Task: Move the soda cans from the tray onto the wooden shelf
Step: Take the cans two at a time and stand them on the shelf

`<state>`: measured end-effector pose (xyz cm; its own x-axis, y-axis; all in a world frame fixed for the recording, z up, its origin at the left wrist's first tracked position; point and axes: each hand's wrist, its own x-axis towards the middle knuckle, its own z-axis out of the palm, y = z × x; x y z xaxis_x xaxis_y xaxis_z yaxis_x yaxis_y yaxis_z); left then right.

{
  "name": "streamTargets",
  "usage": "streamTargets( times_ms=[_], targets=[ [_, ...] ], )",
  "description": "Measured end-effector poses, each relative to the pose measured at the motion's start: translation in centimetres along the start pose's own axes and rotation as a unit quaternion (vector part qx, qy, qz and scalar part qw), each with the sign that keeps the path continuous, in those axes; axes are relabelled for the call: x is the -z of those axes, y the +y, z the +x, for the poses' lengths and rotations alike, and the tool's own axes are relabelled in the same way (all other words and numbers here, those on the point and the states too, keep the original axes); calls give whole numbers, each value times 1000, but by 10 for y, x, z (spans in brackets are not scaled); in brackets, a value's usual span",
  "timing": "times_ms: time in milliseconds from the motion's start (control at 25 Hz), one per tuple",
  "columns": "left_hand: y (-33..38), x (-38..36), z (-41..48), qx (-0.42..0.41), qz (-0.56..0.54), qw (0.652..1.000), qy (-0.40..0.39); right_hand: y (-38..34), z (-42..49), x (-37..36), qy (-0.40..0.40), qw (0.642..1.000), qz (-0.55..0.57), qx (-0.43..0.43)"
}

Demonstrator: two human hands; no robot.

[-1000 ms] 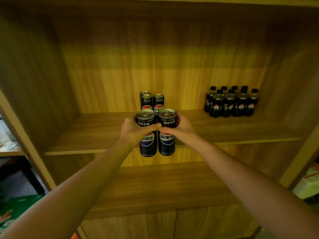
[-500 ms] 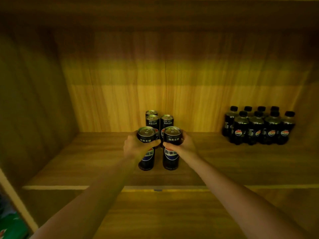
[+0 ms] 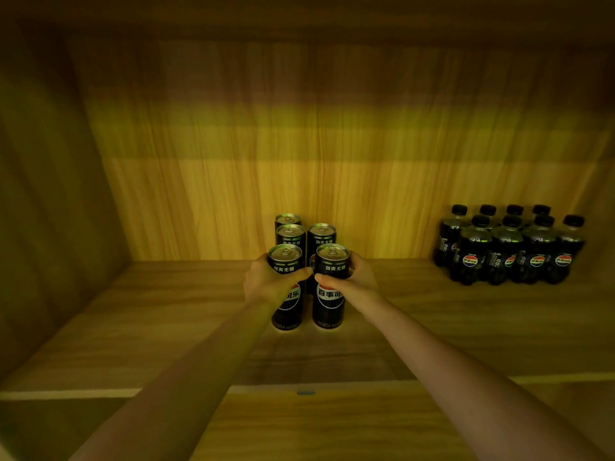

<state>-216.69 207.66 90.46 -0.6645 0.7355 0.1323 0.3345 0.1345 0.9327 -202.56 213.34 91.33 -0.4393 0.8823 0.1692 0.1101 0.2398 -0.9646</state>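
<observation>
My left hand (image 3: 266, 286) grasps 1 can (image 3: 287, 287), my right hand (image 3: 352, 281) another can (image 3: 329, 287), both upright on the wooden shelf (image 3: 133, 327), 6 o'clock of 3 stored cans (image 3: 306, 232). Rigid, slick, probably heavy; I'd grip mid-wall.

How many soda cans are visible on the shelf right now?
5. The left hand grips one can, the right hand another; three cans stand behind them. More may be hidden behind these.
</observation>
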Motion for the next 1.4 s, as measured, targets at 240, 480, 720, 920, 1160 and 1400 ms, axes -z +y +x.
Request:
streamTargets(
  times_ms=[240,480,720,920,1160,1400],
  targets=[
    [-28,2,0,33,-45,996,-76,28,-13,3,-80,994,-72,-30],
    [-76,-1,-24,2,309,949,-53,69,-23,-18,1,980,-196,-25],
    [-74,-10,-16,-29,341,939,-37,109,8,-30,38,949,-311,-30],
    [-82,-13,-11,-48,348,936,-15,78,-1,-27,49,921,-384,-36],
    [-86,-15,-12,-65,347,936,9,74,-2,-30,59,909,-410,-37],
    [-74,2,-27,-47,354,934,-27,72,-16,-22,74,953,-293,-35]
  ],
)
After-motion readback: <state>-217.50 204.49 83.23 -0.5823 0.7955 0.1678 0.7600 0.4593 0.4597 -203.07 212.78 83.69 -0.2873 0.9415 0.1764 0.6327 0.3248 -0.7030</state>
